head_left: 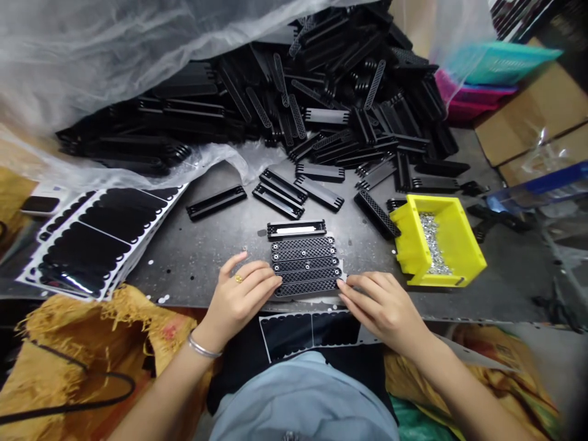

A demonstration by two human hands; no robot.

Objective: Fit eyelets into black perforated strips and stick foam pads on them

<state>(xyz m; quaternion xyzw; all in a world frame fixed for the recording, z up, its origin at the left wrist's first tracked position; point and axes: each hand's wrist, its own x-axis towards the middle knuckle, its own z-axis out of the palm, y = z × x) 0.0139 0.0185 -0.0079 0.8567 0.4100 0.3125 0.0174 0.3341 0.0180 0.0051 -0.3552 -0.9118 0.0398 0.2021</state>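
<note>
Several black perforated plastic strips (305,266) lie side by side in a row at the near edge of the grey table (206,245). My left hand (241,294) rests at the row's left end, fingers stretched out and touching the nearest strips. My right hand (379,303) lies at the right end, fingertips against the nearest strip. Neither hand grips anything. Just beyond the row lies a black frame part with a white strip in it (296,229). A sheet of black adhesive pads (310,331) lies on my lap below the table edge.
A yellow bin of small silver screws (436,248) stands to the right. A large heap of black plastic parts (321,104) fills the back, partly under clear plastic film (92,55). Sheets of black pads (96,236) lie at left. Cardboard boxes and coloured baskets sit at far right.
</note>
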